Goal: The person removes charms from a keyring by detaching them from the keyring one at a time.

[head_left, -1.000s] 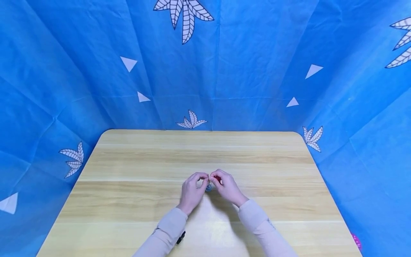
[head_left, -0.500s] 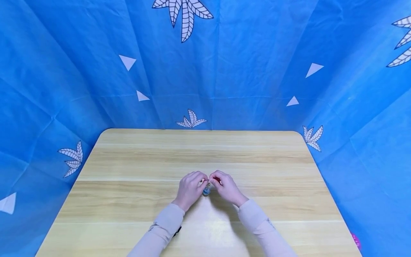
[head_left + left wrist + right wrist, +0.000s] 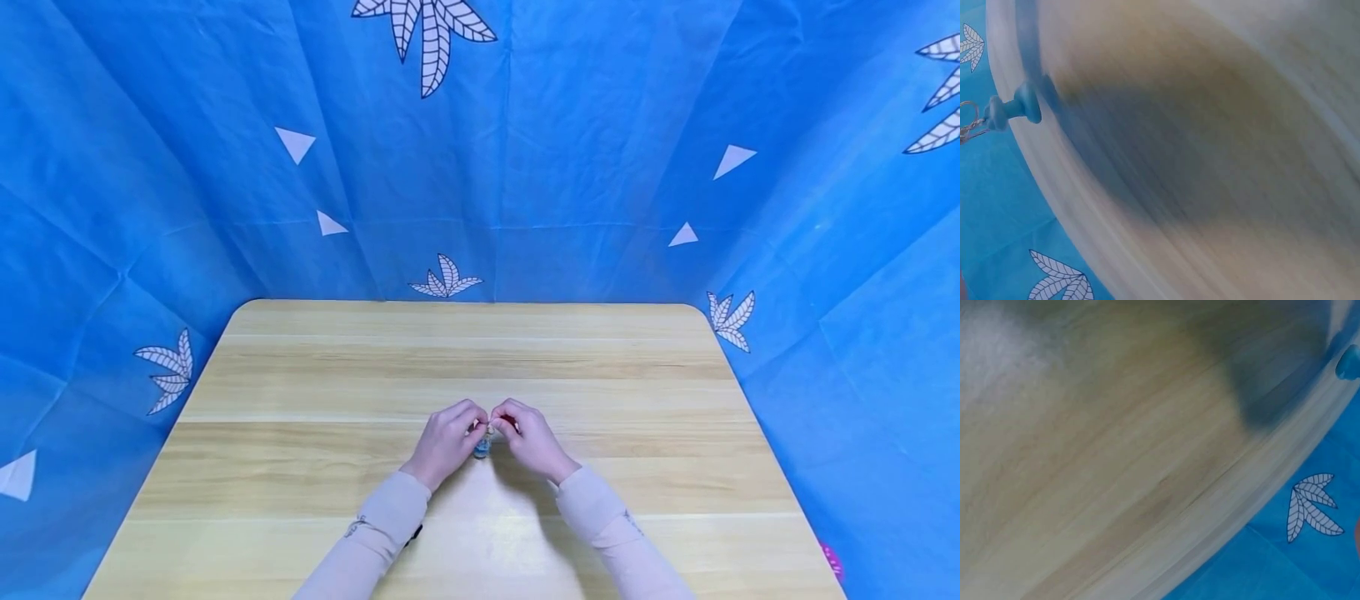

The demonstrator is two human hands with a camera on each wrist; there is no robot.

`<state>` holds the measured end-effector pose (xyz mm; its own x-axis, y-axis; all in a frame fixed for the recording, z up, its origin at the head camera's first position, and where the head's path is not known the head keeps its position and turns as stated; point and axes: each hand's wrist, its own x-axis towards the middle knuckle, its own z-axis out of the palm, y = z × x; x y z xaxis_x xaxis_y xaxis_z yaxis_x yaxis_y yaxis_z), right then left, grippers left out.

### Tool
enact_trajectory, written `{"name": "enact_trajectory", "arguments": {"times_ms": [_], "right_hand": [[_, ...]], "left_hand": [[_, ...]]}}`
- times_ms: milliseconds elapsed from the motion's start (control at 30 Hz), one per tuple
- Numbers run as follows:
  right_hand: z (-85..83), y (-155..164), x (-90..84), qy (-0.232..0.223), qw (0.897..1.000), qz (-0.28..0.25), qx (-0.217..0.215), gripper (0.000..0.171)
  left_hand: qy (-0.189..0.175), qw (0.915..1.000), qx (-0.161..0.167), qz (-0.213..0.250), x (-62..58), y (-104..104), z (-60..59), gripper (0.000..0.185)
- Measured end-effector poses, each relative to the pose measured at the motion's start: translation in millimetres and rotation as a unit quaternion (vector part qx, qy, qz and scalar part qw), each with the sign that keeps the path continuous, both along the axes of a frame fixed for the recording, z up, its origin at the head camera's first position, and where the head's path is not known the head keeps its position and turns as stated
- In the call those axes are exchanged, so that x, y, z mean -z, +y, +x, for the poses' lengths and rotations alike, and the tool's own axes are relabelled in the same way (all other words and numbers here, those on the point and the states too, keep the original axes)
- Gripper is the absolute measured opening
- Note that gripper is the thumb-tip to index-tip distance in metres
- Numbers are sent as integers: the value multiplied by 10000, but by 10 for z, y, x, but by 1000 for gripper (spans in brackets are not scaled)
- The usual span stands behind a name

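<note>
Hands meet over wooden table [image 3: 315, 467]: left hand [image 3: 444, 442] and right hand [image 3: 531, 442] both pinch small blue charm [image 3: 482, 448] on chain [image 3: 969, 128]; red bit under right fingers.

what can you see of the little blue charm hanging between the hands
The blue charm is tiny, smooth and plastic-looking, with a rounded knob and a narrower neck in the left wrist view. A thin silvery chain and ring join it. It hangs between the left hand and right hand, whose fingertips pinch its fittings over the wooden table. Something red shows at the right fingertips.
</note>
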<state>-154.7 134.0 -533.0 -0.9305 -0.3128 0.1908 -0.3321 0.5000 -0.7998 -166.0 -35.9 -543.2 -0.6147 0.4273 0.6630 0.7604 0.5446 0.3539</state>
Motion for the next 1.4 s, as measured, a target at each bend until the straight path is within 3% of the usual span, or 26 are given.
{"name": "enact_trajectory", "arguments": {"times_ms": [467, 700, 800, 900, 967, 1000, 1033, 1133, 1200, 1233, 1300, 1367, 1400], "right_hand": [[17, 10, 39, 87, 9999, -72, -113, 7], [30, -16, 5, -166, 9997, 2, -152, 8], [29, -29, 5, -300, 9994, -86, -173, 8], [27, -37, -3, -423, 9986, -273, -163, 9], [22, -40, -13, -506, 9978, -410, -135, 10], [18, -41, -15, -511, 9976, -458, -111, 10], [14, -43, -20, -537, 9971, -530, -83, 10], [5, -45, -21, -577, 9961, -663, -18, 9], [0, -36, -12, -636, 9952, -740, -1, 9], [-2, -31, -9, -668, 9949, -760, 4, 9], [-8, -18, 3, -698, 9949, -723, 2, 9], [-12, -3, 2, -677, 9956, -647, 11, 9], [-15, 3, -3, -648, 9961, -592, 17, 9]], "left_hand": [[300, 9965, 426, -656, -55, -37, 21, 6], [326, 9935, 622, -901, -81, -81, 38, 4], [157, 9970, 459, -602, -54, -73, 53, 6], [-463, 9987, 181, 116, -6, -32, 78, 7], [-1302, 9883, 58, 797, 4, 9, 103, 8], [-1813, 9768, 14, 1139, 6, 30, 114, 10], [-2353, 9611, -44, 1444, 14, 49, 124, 11], [-3715, 9024, -184, 2173, 16, 95, 147, 13], [-4213, 8741, -277, 2403, 29, 116, 150, 14], [-4347, 8654, -324, 2471, 34, 124, 150, 14], [-4402, 8591, -385, 2582, 44, 132, 144, 13], [-4263, 8657, -469, 2580, 44, 133, 140, 11], [-4122, 8746, -516, 2499, 38, 131, 138, 9]]}}
